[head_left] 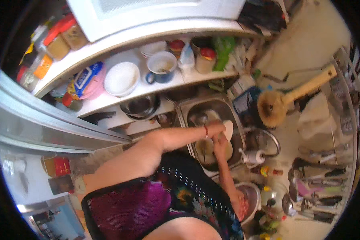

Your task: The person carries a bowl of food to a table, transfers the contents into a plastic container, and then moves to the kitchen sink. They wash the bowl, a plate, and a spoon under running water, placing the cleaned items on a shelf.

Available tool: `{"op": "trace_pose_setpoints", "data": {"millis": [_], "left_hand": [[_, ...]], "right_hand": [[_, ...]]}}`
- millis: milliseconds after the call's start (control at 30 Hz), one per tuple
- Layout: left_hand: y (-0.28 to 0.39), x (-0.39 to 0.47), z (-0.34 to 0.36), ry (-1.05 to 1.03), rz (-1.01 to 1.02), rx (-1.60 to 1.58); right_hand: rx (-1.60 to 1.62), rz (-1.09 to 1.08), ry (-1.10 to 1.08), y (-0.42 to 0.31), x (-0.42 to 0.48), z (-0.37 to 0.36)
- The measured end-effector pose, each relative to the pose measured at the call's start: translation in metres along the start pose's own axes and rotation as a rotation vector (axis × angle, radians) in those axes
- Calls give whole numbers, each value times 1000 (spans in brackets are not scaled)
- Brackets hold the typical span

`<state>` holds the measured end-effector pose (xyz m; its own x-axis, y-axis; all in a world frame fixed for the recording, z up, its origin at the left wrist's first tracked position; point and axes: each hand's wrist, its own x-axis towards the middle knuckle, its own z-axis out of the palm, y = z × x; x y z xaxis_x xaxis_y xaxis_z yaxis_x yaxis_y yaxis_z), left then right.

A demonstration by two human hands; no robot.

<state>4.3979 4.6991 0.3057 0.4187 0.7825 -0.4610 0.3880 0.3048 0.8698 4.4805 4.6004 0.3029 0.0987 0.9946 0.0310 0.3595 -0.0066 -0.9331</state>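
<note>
Over the stainless steel sink (pixel 185 112), my left hand (pixel 215 129), with a red bracelet at its wrist, holds a white dish (pixel 229 130) tilted on edge. My right hand (pixel 220 144) is close against it, just below in the picture; its fingers are blurred, and whether it grips anything cannot be made out. Pale round dishes lie in the basin, one (pixel 229 150) beside my right hand and another (pixel 204 149) with a dark utensil in it. A further light dish (pixel 212 115) and a shiny metal item (pixel 201 118) are at the basin's upper end.
A curved faucet (pixel 276 141) and a wooden-handled round brush (pixel 272 108) stand right of the sink. Ladles and other utensils (pixel 294 207) hang at the right. A shelf holds a white bowl (pixel 122 78) and a blue mug (pixel 161 78). A plastic basin (pixel 256 199) is near my right forearm.
</note>
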Motion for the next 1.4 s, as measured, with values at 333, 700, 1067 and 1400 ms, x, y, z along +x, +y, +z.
{"op": "trace_pose_setpoints", "data": {"millis": [333, 700, 1067, 1400], "left_hand": [[24, -22, 0, -73, -41, -297], [14, -27, -25, -545, -217, -1192], [-5, -19, -16, -547, 145, -739], [31, -71, -5, -631, 118, -484]], "right_hand": [[-130, 104, 154, -17, -13, -18], [1536, 319, 376, 17, -5, -43], [-125, -163, 606, -34, -21, -45], [31, 13, 253, -46, 27, -72]]}}
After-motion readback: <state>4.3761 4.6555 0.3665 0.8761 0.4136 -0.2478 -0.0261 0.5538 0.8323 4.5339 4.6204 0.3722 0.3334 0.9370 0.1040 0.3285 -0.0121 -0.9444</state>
